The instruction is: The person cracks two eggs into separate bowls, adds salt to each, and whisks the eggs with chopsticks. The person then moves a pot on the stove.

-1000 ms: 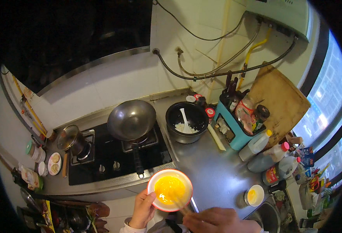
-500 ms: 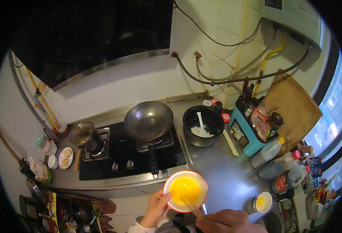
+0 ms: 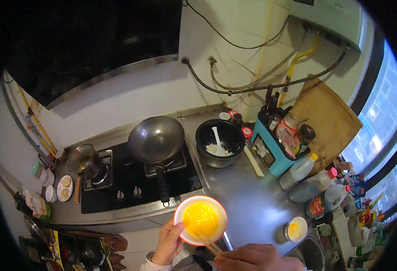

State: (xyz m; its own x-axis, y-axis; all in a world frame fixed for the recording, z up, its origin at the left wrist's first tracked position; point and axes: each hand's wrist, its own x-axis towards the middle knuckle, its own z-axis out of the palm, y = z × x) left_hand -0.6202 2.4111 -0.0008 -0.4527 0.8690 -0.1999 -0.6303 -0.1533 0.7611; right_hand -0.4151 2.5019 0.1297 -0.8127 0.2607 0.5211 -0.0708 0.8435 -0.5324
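My left hand (image 3: 169, 239) grips the left rim of a white bowl (image 3: 220, 212) with a red edge, thumb on the lip. Yellow beaten egg (image 3: 200, 218) with bubbles on its surface lies in the bowl. My right hand (image 3: 252, 257) is closed around a pair of wooden chopsticks (image 3: 212, 244), whose tips dip into the egg at the bowl's near side. The bowl is held up in front of the counter's edge. A wok (image 3: 156, 137) with a black handle sits on the right burner, and a pot (image 3: 88, 163) stands on the left one.
Right of the stove stands a black inner pot (image 3: 234, 131) with white rice and a white spoon. A leek-like stalk (image 3: 253, 161), a teal rack (image 3: 270, 158) and several bottles (image 3: 313, 185) follow. A small bowl (image 3: 303, 228) with yellow residue is beside the sink (image 3: 313, 253).
The view has shifted, so the whole scene sits further left. The chopsticks have moved slightly within the egg; both hands keep their holds.
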